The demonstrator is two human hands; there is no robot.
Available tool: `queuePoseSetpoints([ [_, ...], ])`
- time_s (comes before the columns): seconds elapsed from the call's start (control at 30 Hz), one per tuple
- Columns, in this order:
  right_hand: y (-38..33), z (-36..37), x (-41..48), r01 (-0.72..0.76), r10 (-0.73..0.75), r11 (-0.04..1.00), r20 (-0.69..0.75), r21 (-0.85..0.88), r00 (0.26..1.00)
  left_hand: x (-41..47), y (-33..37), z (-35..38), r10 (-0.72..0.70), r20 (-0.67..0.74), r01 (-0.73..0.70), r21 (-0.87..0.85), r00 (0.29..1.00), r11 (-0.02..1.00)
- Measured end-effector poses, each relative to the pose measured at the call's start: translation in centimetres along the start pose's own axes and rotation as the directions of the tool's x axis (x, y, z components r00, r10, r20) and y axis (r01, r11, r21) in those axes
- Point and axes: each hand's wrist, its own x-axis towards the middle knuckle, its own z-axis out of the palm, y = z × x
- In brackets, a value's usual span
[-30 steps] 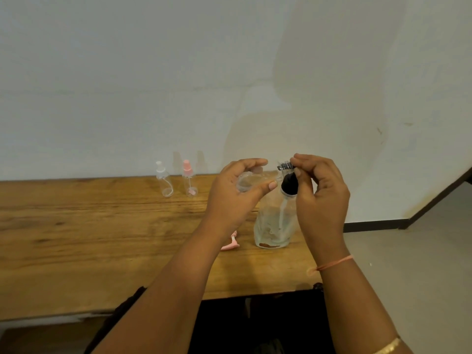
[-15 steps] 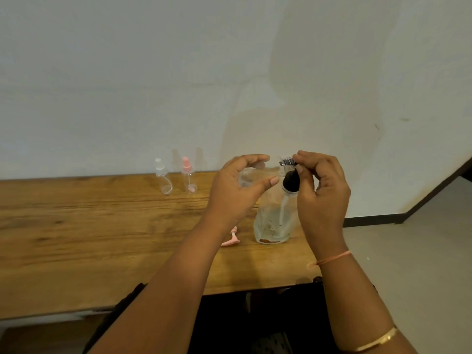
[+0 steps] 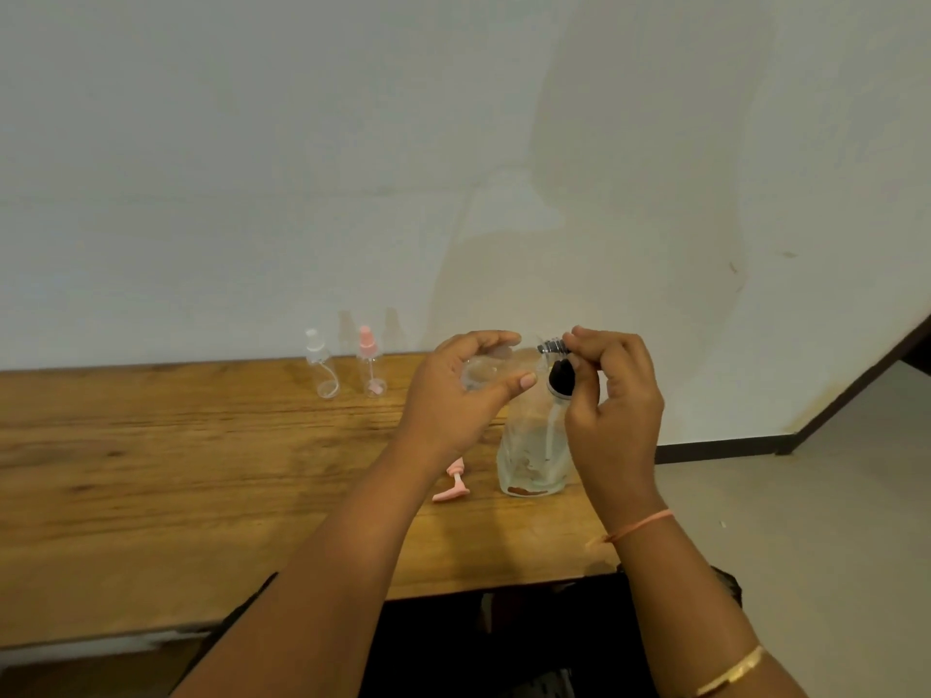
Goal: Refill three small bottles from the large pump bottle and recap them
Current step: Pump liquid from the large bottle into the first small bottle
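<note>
- Your left grip (image 3: pixel 463 395) is curled round a small clear plastic bottle (image 3: pixel 491 370), held up in the air just left of the silver spout (image 3: pixel 551 346) of the large clear pump bottle (image 3: pixel 531 455).
- Your right grip (image 3: pixel 614 395) pinches that spout from the right, above the black pump collar (image 3: pixel 559 377). The large bottle stands upright on the wooden table (image 3: pixel 151 471).
- The step in hand looks like filling the last small bottle. Its pink spray cap (image 3: pixel 452 488) lies on the table just left of the large bottle's base.
- A white-capped small bottle (image 3: pixel 320 365) and a pink-capped small bottle (image 3: pixel 372 365) stand capped at the back by the wall. How full they are cannot be told.
- Whether the held bottle's mouth already meets the spout is too blurred to say. Your next move calls for lining the mouth up under it, then pressing straight down so the large bottle does not tip.
- The large bottle stands near the table's right end and not far from its front edge, with the floor beyond. Keep your pushes vertical.
- Open room lies to your left. Set the filled bottle there to recap it.
</note>
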Motion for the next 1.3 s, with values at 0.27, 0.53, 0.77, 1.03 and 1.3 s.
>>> queuePoseSetpoints([
  [0.27, 0.1, -0.6, 0.7, 0.030, -0.030, 0.999, 0.012, 0.040, 0.999, -0.1, 0.1, 0.1, 0.047, -0.029, -0.049, -0.048, 0.998, 0.998],
  [0.53, 1.0, 0.0, 0.0, 0.006, -0.008, 0.997, 0.022, 0.073, 1.000, -0.1, -0.7, 0.3, 0.007, -0.011, -0.008, -0.107, 1.000, 0.994],
  [0.77, 0.5, -0.5, 0.1, -0.032, 0.029, 0.990, 0.025, 0.140, 0.999, -0.5, -0.7, 0.4, -0.012, -0.013, 0.011, -0.118, 1.000, 0.993],
  [1.03, -0.4, -0.4, 0.7, -0.001, -0.003, 0.990, 0.028, 0.144, 1.000, -1.3, -0.4, 0.7, 0.048, -0.094, -0.064, -0.176, 0.994, 0.982],
  [1.3, 1.2, -0.1, 0.2, -0.008, 0.006, 0.998, 0.044, 0.065, 0.999, -0.9, -0.6, 0.9, 0.064, -0.069, -0.063, 0.010, 0.996, 0.998],
])
